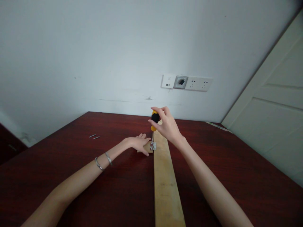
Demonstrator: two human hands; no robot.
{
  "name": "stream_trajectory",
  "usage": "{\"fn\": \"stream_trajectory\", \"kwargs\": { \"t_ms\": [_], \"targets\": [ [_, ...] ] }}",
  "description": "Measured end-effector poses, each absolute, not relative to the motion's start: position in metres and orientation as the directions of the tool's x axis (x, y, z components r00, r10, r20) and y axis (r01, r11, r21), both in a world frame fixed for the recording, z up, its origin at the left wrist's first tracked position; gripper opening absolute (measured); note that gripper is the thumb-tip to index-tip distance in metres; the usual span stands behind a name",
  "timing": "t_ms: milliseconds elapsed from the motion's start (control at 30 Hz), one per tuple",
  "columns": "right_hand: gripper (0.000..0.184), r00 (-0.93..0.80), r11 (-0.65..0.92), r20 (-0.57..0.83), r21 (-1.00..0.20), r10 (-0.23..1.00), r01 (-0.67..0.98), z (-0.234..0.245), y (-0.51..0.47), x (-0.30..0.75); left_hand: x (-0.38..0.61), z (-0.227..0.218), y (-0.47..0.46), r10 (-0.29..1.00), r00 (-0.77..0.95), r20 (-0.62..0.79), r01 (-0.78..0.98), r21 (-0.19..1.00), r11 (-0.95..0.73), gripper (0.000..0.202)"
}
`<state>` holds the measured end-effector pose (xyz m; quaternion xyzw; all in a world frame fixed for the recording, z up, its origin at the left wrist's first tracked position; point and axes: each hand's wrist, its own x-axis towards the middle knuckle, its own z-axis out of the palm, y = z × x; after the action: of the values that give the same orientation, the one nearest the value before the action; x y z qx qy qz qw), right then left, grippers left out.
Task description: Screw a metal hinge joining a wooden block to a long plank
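Note:
A long pale wooden plank (165, 179) lies on the dark red table (236, 170), running away from me. A small metal hinge (153, 146) sits at the plank's left edge, joining a small wooden piece (149, 147). My right hand (167, 126) is closed round the yellow and black handle of a screwdriver (155, 119), which stands upright with its shaft down at the hinge. My left hand (139, 143) rests flat on the small wooden piece beside the hinge, fingers stretched out. Two bracelets circle my left wrist.
Two loose screws (94, 136) lie on the table to the far left. A white wall with a row of sockets (187, 83) stands behind the table. A pale door (272, 104) is at the right.

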<state>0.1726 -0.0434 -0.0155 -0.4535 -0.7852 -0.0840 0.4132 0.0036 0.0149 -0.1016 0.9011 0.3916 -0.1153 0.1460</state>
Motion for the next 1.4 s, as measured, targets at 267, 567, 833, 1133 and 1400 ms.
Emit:
{"fn": "stream_trajectory", "kwargs": {
  "t_ms": [267,567,833,1133,1400],
  "targets": [
    [0.050,-0.294,0.577,0.728,-0.168,0.619,0.799,-0.017,-0.047,0.167,0.005,-0.102,0.014,0.687,0.655,-0.315,0.753,0.197,-0.627,0.107],
    [0.054,-0.247,0.657,0.790,-0.243,0.562,0.714,-0.022,-0.038,0.172,0.005,-0.094,0.008,0.685,0.654,-0.323,0.753,0.188,-0.630,0.105],
    [0.055,-0.207,0.700,0.837,-0.258,0.506,0.666,-0.020,-0.038,0.174,0.005,-0.091,0.007,0.673,0.665,-0.322,0.741,0.173,-0.649,0.102],
    [0.057,-0.158,0.704,0.883,-0.232,0.442,0.672,-0.014,-0.039,0.180,-0.003,-0.083,0.014,0.666,0.670,-0.328,0.738,0.200,-0.645,0.105],
    [0.054,-0.097,0.678,0.924,-0.196,0.369,0.709,-0.002,-0.045,0.189,-0.012,-0.077,0.030,0.704,0.706,0.069,0.592,0.488,-0.641,0.039]
  ]
}}
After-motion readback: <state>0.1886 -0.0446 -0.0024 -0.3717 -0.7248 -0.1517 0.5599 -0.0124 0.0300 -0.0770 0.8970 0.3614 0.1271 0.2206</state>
